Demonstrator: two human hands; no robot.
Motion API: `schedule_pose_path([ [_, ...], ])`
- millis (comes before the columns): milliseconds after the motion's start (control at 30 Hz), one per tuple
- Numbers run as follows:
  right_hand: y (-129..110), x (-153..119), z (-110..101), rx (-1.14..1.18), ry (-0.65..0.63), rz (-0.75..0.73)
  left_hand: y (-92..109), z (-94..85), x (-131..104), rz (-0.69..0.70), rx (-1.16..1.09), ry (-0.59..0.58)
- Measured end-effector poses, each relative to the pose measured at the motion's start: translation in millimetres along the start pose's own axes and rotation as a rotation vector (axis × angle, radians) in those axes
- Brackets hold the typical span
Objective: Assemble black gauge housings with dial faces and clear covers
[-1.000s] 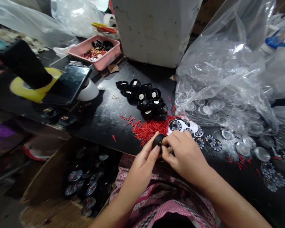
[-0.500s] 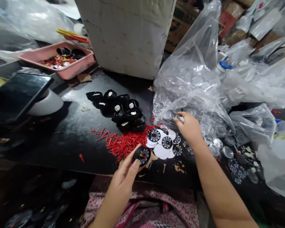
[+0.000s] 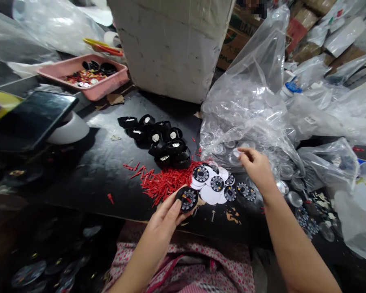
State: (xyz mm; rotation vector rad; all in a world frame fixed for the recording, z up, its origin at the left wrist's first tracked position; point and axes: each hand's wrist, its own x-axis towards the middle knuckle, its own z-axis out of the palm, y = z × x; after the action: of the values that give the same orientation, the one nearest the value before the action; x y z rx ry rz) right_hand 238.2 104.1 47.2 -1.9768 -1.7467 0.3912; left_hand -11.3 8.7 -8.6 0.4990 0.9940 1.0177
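My left hand [image 3: 167, 211] is closed round a round black dial case [image 3: 187, 198], whose printed face and red pointer face up. My right hand [image 3: 256, 165] is at the opening of a clear plastic bag [image 3: 244, 110], thumb and forefinger pinched at the edge of a clear round cover [image 3: 235, 155]. Between the hands lie white discs [image 3: 210, 194] and black printed dials [image 3: 216, 183]. A heap of red pointers [image 3: 164, 183] spreads left of them. Behind the heap stand several black cases [image 3: 173, 146] in a cluster.
A pink tray [image 3: 94, 93] of small parts sits at the back left, near a dark-screened device [image 3: 36, 118] on a white roll [image 3: 68, 130]. A large pale box [image 3: 171, 49] stands behind. Loose clear covers [image 3: 294, 199] and more bags lie at the right.
My right hand has shifted right along the bag's opening, and its fingers have come together at a clear cover. My left hand still holds the black case. The whole view has shifted slightly.
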Motion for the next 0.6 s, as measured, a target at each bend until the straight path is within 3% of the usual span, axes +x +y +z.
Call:
schedule_pose_path([
  [100, -36.1, -42.5, 12.2, 0.373, -0.225, -0.062, 8.5, 8.8, -1.0, -0.070, -0.189, -0.056],
  [200, -67.4, -76.8, 26.4, 0.469, -0.325, -0.206, 12.8, 13.8, -1.4, -0.086, -0.247, -0.065],
  [333, -79.3, -90.1, 37.5, 0.326, -0.287, -0.365, 10.6, 12.3, -4.0, 0.025, -0.123, -0.097],
  [600, -84.9, -86.5, 40.4, 0.123, -0.133, -0.346, 7.5, 10.4, -18.7, 0.143, 0.239, -0.150],
])
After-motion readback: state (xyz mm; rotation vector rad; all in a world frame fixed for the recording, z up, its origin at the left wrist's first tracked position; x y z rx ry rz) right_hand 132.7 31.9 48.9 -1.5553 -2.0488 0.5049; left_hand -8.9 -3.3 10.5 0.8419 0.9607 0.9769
